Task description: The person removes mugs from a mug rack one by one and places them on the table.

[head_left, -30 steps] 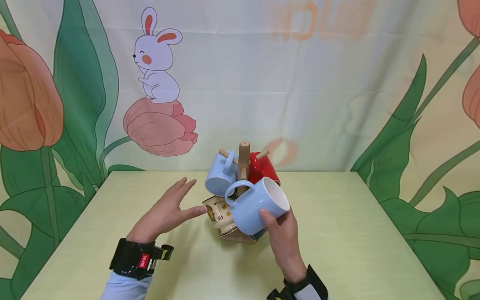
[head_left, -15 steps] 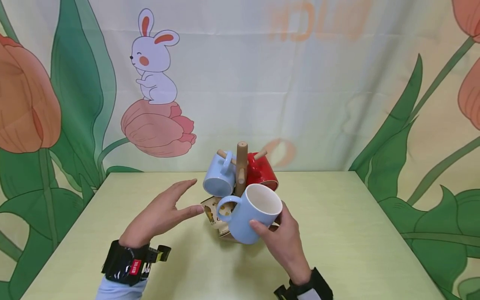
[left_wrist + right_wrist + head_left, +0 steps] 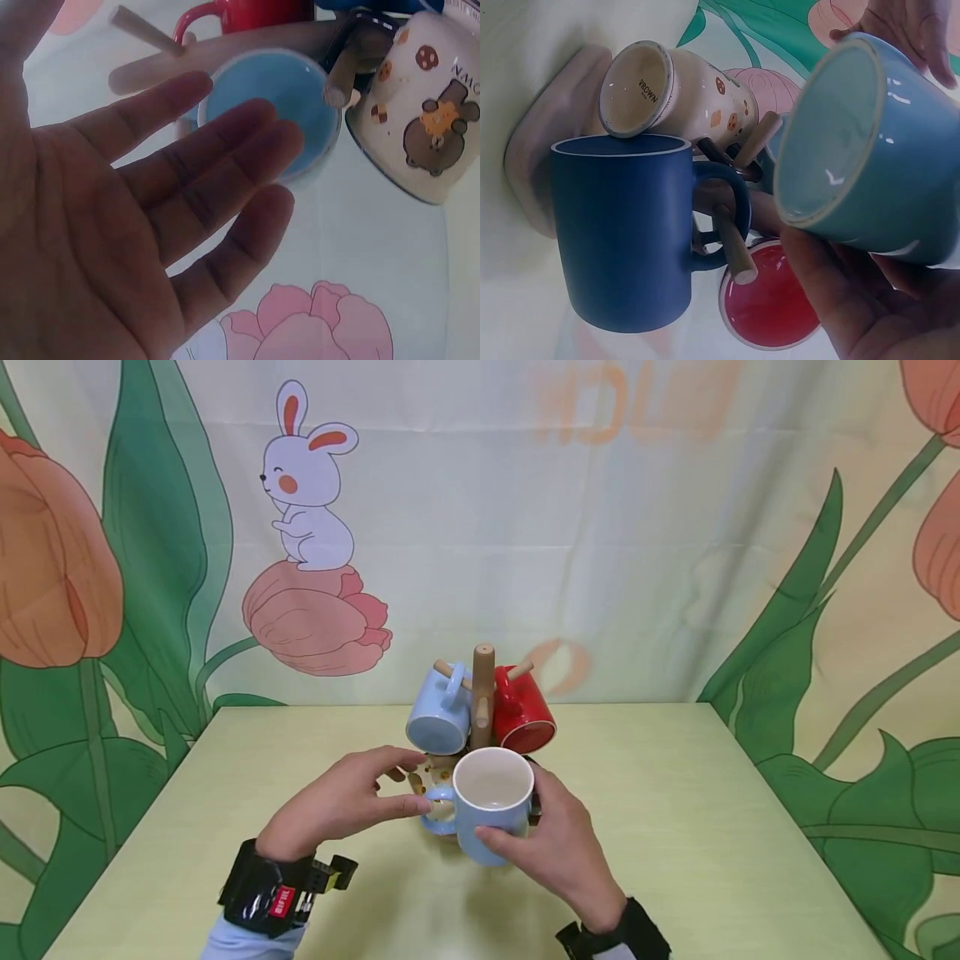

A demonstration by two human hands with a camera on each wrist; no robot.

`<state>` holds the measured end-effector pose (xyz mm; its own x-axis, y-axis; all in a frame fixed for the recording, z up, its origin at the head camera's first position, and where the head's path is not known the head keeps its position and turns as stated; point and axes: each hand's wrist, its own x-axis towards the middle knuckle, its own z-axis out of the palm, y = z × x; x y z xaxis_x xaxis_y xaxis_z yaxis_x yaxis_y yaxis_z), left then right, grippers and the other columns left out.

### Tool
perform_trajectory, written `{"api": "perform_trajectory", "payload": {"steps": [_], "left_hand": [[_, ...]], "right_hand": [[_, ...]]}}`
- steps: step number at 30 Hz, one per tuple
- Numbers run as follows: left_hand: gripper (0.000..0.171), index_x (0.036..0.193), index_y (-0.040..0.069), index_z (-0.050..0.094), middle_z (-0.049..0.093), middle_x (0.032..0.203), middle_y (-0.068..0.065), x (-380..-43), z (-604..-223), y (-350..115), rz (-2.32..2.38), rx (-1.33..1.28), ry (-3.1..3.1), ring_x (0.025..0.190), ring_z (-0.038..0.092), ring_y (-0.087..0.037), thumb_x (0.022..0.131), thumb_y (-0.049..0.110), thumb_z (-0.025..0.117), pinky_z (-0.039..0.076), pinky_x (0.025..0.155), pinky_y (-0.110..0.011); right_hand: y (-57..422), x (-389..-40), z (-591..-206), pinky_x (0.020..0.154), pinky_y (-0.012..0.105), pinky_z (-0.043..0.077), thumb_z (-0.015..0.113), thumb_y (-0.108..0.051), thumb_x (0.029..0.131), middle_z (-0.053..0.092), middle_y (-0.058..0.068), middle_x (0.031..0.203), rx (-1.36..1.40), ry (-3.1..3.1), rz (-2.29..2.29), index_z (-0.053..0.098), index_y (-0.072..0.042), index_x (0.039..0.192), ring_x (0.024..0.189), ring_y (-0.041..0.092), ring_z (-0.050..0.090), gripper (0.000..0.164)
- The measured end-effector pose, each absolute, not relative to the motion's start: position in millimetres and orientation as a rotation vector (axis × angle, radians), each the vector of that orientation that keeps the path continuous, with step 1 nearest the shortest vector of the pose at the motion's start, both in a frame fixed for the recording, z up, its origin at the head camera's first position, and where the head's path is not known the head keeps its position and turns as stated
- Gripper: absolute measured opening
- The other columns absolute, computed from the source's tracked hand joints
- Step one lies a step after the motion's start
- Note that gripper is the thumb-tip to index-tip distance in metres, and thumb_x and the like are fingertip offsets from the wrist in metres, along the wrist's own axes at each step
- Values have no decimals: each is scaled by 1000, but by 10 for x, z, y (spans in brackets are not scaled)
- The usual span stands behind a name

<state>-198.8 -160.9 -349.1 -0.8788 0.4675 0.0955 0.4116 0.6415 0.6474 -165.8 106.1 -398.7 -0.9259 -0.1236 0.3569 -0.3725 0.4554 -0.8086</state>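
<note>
My right hand (image 3: 558,843) grips a light-blue mug (image 3: 476,818) by its body, thumb on the near side, white inside facing up. The mug's handle points left. My left hand (image 3: 337,797) is at that handle, its thumb tip right by it and its fingers loosely bent; in the left wrist view they are spread, holding nothing. Behind the held mug stands a wooden mug tree (image 3: 483,685). A second light-blue mug (image 3: 435,722) hangs upper left on it, and a red mug (image 3: 527,714) upper right. Lower down are a cream bear-print mug (image 3: 401,124) and a dark-blue mug (image 3: 622,232).
A pale yellow-green table (image 3: 675,827) bears the mug tree. Wooden pegs (image 3: 739,255) stick out from the post at several angles. A printed curtain (image 3: 480,510) with tulips and a rabbit hangs behind the table.
The light-blue mug has come down, shifted slightly left and turned from tilted to nearly upright in my right hand. My left hand has moved right to its handle, fingers bending.
</note>
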Motion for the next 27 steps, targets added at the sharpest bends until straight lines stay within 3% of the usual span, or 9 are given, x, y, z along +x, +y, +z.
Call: {"api": "perform_trajectory", "payload": {"steps": [5,11,18,27], "left_hand": [[50,129,19,65,67,110,8,-2007,-3539,-1515,1068,897,2654,98,61,-18,86,42,76,51,79,-35],[38,127,17,66,67,109,11,-2007,-3587,-1465,1052,1107,2572,98,61,-11,91,29,73,52,87,-34],[10,101,16,72,64,85,13,-1993,-3595,-1452,979,1120,2610,79,56,-7,92,20,72,50,73,-28],[8,100,15,74,66,81,6,-1977,-3565,-1478,1067,1047,2555,72,59,-12,94,18,70,52,66,-29]], "right_hand": [[1034,-1666,-3994,85,37,54,91,-41,69,62,-7,117,508,-2485,1340,54,-21,135,102,12,61,79],[1011,-1672,-4010,84,37,53,90,-46,68,62,-7,115,583,-2478,1221,54,-19,136,103,10,58,81],[1008,-1675,-4013,84,38,54,85,-55,70,62,-6,117,594,-2498,1211,53,-18,136,103,12,59,82],[1005,-1690,-3989,87,40,52,81,-61,71,62,-5,118,571,-2562,1267,51,-18,137,104,13,59,84]]}}
